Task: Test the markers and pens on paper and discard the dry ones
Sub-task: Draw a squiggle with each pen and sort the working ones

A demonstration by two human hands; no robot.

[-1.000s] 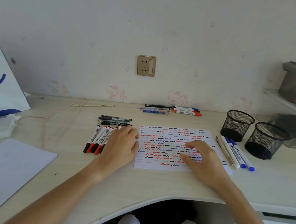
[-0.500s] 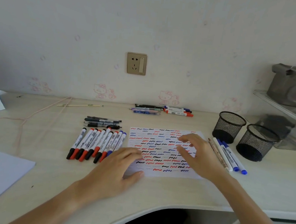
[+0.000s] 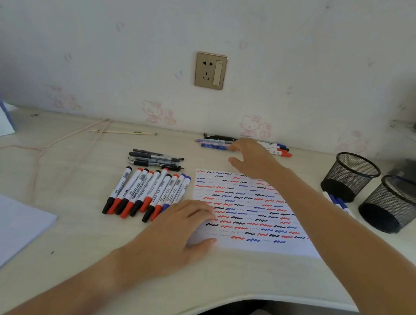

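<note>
A white test sheet covered in red, blue and black squiggles lies in front of me. My left hand rests flat on its left edge, fingers straight. My right hand is stretched over the back of the desk, its fingertips at the pile of pens and markers by the wall, nothing held. A row of several whiteboard markers with black, red and blue caps lies left of the sheet, and several black pens lie behind them.
Two black mesh pen cups stand at the right, with blue-capped markers lying beside them. A white paper stack lies at the left. A pink cord and a pale stick lie at the back left.
My right hand has left the sheet and reached forward to the pens by the wall. My left hand slid from the marker row to the sheet's left edge.
</note>
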